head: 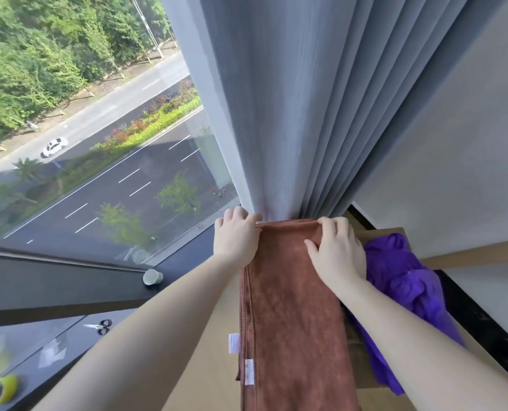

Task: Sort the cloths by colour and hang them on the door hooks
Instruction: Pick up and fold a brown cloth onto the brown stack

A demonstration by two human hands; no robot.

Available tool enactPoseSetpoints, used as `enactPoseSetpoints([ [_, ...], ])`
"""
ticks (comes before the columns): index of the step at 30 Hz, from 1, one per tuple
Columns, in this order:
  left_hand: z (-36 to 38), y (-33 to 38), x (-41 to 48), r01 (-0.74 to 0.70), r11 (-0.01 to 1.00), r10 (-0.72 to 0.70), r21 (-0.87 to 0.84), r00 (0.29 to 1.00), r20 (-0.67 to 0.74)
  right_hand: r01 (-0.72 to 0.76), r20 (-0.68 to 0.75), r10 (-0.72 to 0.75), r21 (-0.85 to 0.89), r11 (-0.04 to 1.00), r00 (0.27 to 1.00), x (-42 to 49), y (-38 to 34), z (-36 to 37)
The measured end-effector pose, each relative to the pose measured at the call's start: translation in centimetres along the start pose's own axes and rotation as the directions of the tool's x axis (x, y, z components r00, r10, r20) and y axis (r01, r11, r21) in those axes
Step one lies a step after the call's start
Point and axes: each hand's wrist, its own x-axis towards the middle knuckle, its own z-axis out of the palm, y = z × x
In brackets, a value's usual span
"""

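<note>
Our left hand and right hand both grip the far edge of the brown cloth, fingers curled round it. It lies flat on the table, by the curtain. A purple cloth sits just beside it.

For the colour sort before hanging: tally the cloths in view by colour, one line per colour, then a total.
Brown terry cloth, folded flat in layers: 1 (whether the layers hide a second cloth cannot be told)
Purple crumpled cloth: 1
Total: 2
</note>
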Motion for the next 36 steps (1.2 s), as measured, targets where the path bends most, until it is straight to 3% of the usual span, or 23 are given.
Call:
enactPoseSetpoints([
  [3,-0.1,0.9,-1.5,-0.223,0.975,0.223,0.01,0.97,-0.101,0.225,0.072,-0.22,-0.064,0.972,0.973,-0.8,-0.2,-0.2],
  [6,-0.5,1.9,-3.7,-0.384,0.919,0.389,-0.089,0.92,0.046,0.36,0.284,-0.331,-0.056,0.931,0.9,-1.6,-0.7,-0.9],
  [10,-0.5,2.1,-5.6,-0.334,0.938,0.273,0.09,0.875,0.399,0.39,0.513,-0.275,-0.129,0.912,0.813,-1.3,-1.1,-2.0],
  [13,-0.2,1.7,-5.6,-0.318,0.934,0.216,0.165,0.867,0.45,0.422,0.596,-0.229,-0.206,0.883,0.77,-1.1,-1.0,-2.2],
  [21,1.5,1.8,-5.2,-0.299,0.909,0.163,0.292,0.897,0.41,0.455,0.603,-0.202,-0.3,0.838,0.772,-1.3,-0.8,-0.5],
  [36,0.5,3.1,-4.1,-0.263,0.875,0.044,0.406,0.879,0.474,0.333,0.551,-0.214,-0.123,0.935,0.806,-1.2,0.2,-0.2],
])
